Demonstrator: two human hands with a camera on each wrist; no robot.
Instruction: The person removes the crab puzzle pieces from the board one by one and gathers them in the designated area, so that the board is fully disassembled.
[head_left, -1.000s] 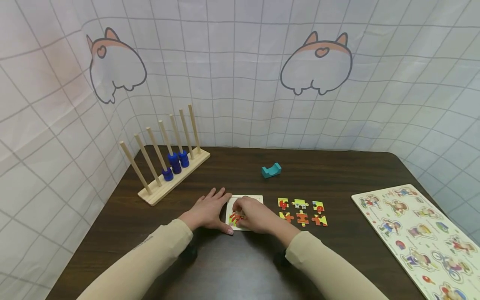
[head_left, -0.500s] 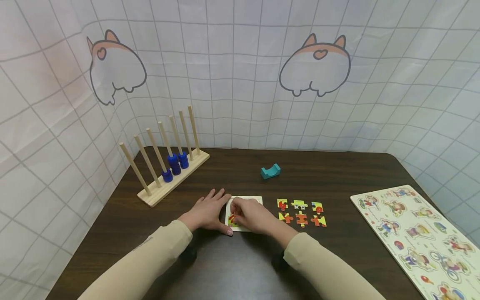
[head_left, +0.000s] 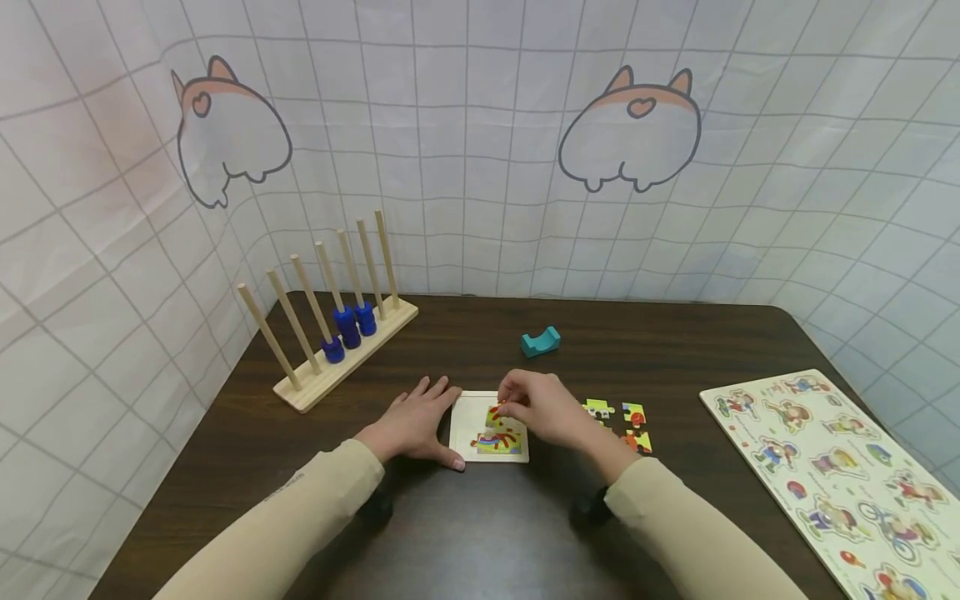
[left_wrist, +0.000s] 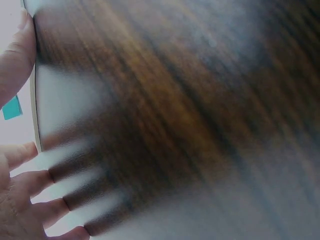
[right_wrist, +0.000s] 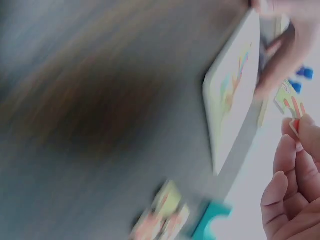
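A small white puzzle tray (head_left: 467, 414) lies on the dark table, with colourful pieces seated along its near edge. My left hand (head_left: 438, 421) lies flat beside the tray's left side, thumb against its edge. My right hand (head_left: 504, 406) pinches a yellow-and-red puzzle piece (head_left: 495, 416) over the tray's middle. In the blurred right wrist view the piece (right_wrist: 287, 100) sits at my fingertips (right_wrist: 295, 165) near the tray (right_wrist: 232, 100). The left wrist view shows only my fingers (left_wrist: 20, 155) along the tray's edge (left_wrist: 35, 110).
Loose puzzle pieces (head_left: 633, 414) lie just right of my right hand. A teal block (head_left: 542, 340) sits behind them. A wooden peg rack (head_left: 330, 325) with blue rings stands at the back left. A large picture puzzle board (head_left: 840, 475) fills the right side.
My right hand has come off the tray's near-left corner and moved right and back, uncovering the seated pieces. It now pinches a piece. My left hand has stayed put.
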